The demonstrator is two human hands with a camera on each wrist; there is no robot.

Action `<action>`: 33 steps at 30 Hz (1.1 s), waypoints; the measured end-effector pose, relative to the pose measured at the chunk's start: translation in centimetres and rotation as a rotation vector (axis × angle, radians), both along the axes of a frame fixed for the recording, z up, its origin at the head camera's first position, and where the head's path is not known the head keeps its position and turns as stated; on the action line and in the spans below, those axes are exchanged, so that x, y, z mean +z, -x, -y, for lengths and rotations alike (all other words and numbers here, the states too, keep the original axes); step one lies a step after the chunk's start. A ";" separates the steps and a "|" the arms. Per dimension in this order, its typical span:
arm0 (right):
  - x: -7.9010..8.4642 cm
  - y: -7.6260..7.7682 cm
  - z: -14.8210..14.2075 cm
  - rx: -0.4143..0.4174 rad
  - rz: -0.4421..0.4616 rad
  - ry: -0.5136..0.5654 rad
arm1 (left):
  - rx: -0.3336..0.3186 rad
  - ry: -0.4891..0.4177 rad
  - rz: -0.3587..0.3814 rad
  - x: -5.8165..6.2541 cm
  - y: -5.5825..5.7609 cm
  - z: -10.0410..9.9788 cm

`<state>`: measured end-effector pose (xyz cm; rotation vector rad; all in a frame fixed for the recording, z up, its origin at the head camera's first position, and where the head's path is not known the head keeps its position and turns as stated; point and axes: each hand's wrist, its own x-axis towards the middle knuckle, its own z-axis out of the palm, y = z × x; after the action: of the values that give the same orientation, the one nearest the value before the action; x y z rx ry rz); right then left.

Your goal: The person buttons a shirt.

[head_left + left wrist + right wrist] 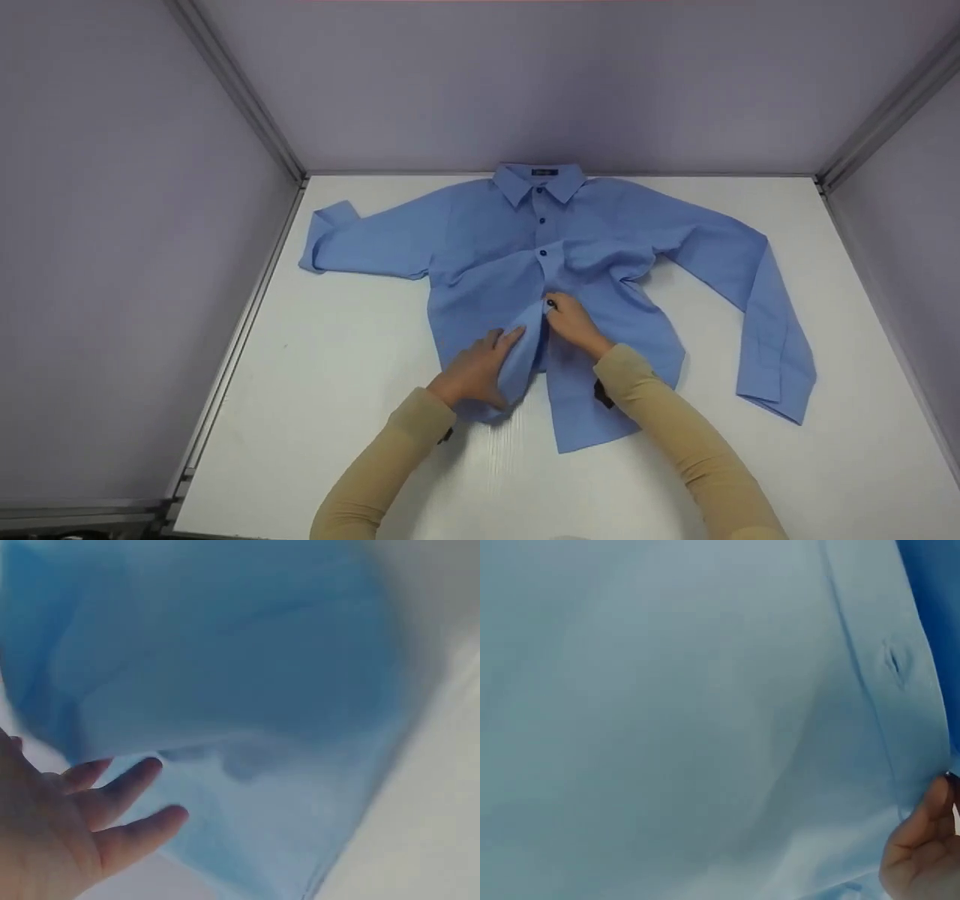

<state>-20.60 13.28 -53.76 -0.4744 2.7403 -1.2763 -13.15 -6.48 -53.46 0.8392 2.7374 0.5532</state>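
Observation:
A light blue button-up shirt (487, 300) lies front up, collar at the far side, its lower front parted. At the placket, beside a dark button (551, 304), my right hand (576, 324) pinches the fabric. The right wrist view shows those fingers at the placket edge, below a buttonhole (895, 661). My left hand (474, 369) is at the lifted lower left front panel, fingers spread. In the left wrist view, these fingers (142, 840) are extended beside the draped cloth, partly covered by it. The upper front is joined, with dark buttons (541, 221) showing down its middle.
The shirt lies on a white table (337, 360), walled by grey panels (570, 90) at the back and sides. One sleeve (375, 244) stretches left with its cuff end folded over. The other sleeve (769, 330) bends toward the near right.

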 end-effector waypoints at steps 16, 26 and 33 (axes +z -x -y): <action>1.3 0.4 -0.6 -0.046 0.316 0.111 | 0.063 0.176 -0.185 -0.6 0.7 3.1; 0.5 -0.3 -2.7 0.144 0.130 -0.062 | 0.209 0.406 0.233 1.9 1.7 4.7; -0.2 -2.0 -1.9 0.158 0.147 -0.272 | 0.224 0.187 -0.105 3.1 2.7 1.5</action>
<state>-18.56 15.14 -53.94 -0.5341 2.6371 -0.8497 -15.87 -8.01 -50.34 0.5356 2.9428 0.2916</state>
